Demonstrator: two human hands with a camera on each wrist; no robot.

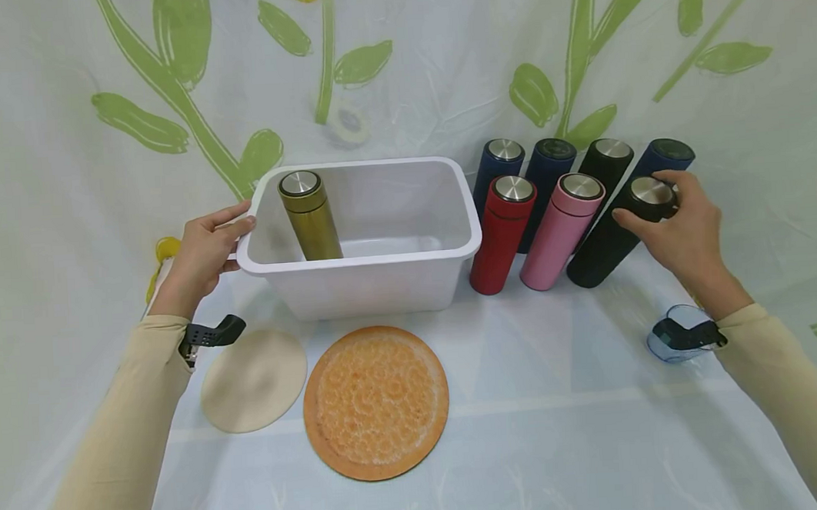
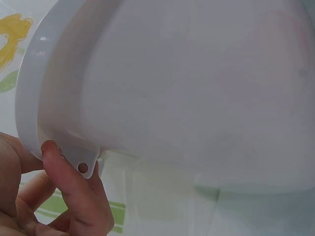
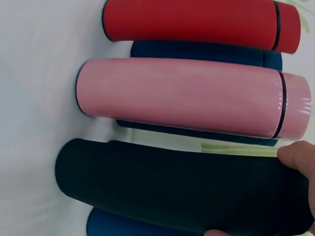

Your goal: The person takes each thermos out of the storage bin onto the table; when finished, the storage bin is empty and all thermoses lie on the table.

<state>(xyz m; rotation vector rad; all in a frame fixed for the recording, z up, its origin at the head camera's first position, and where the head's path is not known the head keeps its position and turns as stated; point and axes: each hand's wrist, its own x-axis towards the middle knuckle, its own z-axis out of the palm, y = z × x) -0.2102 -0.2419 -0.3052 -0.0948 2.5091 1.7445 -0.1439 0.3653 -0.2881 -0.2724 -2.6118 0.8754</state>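
Note:
My left hand (image 1: 203,246) pinches the rim at the left end of a white plastic tub (image 1: 365,288); the left wrist view shows its fingers on the rim beside a small tab with a hole. Inside the tub, at its left, a gold thermos flask (image 1: 315,227) leans with its steel lid up. My right hand (image 1: 690,229) grips the top of a black thermos flask (image 1: 603,243), thumb on one side and fingers on the other. Left of that flask stand a pink thermos (image 1: 556,239) and a red thermos (image 1: 496,243). In the right wrist view the black body (image 3: 172,184) shows, its lid partly cut off.
Behind the front flasks are dark blue thermoses (image 1: 485,178) and another black one (image 1: 610,163). A blue-tinted clear glass (image 1: 673,353) stands below my right wrist. Nearer me lie an orange-brown round mat (image 1: 376,403) and a beige disc (image 1: 254,382). Flower-printed sheeting (image 1: 427,77) covers the background.

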